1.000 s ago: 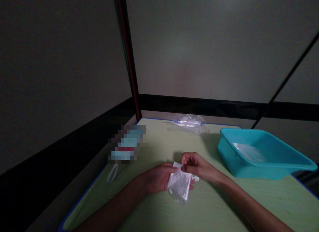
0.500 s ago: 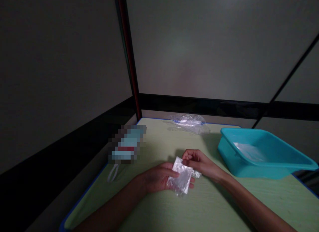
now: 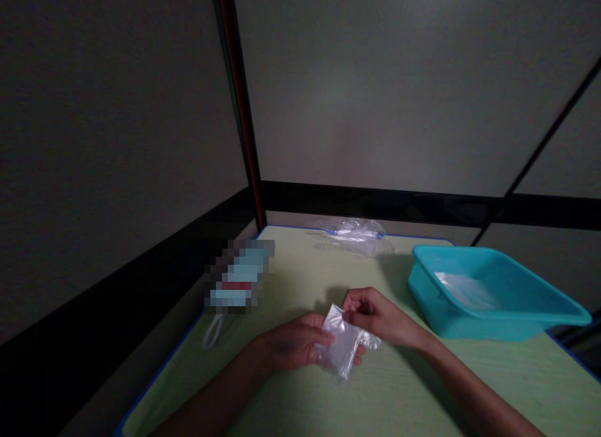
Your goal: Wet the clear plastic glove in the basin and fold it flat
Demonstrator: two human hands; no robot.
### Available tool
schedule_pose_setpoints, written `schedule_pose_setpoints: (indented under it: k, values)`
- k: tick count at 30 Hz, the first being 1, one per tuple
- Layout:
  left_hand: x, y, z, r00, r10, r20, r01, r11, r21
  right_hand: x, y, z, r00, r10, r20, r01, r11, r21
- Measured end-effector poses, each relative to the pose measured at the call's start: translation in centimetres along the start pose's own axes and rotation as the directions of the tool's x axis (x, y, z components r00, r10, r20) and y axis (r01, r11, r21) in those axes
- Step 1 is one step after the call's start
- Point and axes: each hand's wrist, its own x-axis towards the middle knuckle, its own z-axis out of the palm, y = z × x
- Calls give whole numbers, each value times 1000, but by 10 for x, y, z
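Between my hands, above the near middle of the table, is a small clear plastic packet [image 3: 344, 346] with something pale and flat inside. My left hand [image 3: 298, 343] grips it from the left, thumb on top and fingers beneath. My right hand [image 3: 375, 312] pinches the packet's upper right edge between thumb and fingers. A loose flap of the shiny plastic sticks out to the right, below my right hand. What exactly the packet contains cannot be made out.
A turquoise plastic basin [image 3: 474, 327] stands at the right, with clear plastic packets [image 3: 467, 290] inside. Crumpled clear plastic [image 3: 359, 236] lies at the table's far edge. At the left is a blurred-out pale blue item [image 3: 244, 274] with a white loop strap [image 3: 213, 330]. Walls close in the green table [image 3: 300, 268].
The packet has tilted slightly in my hands, and its loose flap at the right now shows more. Both hands keep their hold; the whole view has shifted a little.
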Motion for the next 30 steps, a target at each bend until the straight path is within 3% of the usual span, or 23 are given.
schedule_pose_setpoints:
  k: [7, 12, 17, 22, 26, 30]
  values:
    - [-2, 8, 6, 999, -30, -37, 35, 990, 137, -11, -31, -6, 996, -87, -22, 69, 901, -429]
    - [12, 25, 23, 981, 49, -189, -11, 980, 197, -24, -61, -31, 990, -123, -68, 69, 845, -531]
    - [50, 54, 52, 940, 164, -300, -81, 960, 269, -38, -79, -81, 990, -51, -134, 4, 944, -329]
    - [97, 74, 84, 904, 230, -360, -90, 927, 365, -53, -75, -133, 966, 109, -234, -130, 988, -78]
    - [130, 78, 96, 890, 262, -372, -96, 907, 409, -68, -56, -162, 906, 256, -338, -249, 966, 64]
    - [152, 79, 93, 868, 278, -411, -78, 894, 441, -80, -29, -182, 816, 447, -366, -392, 894, 218]
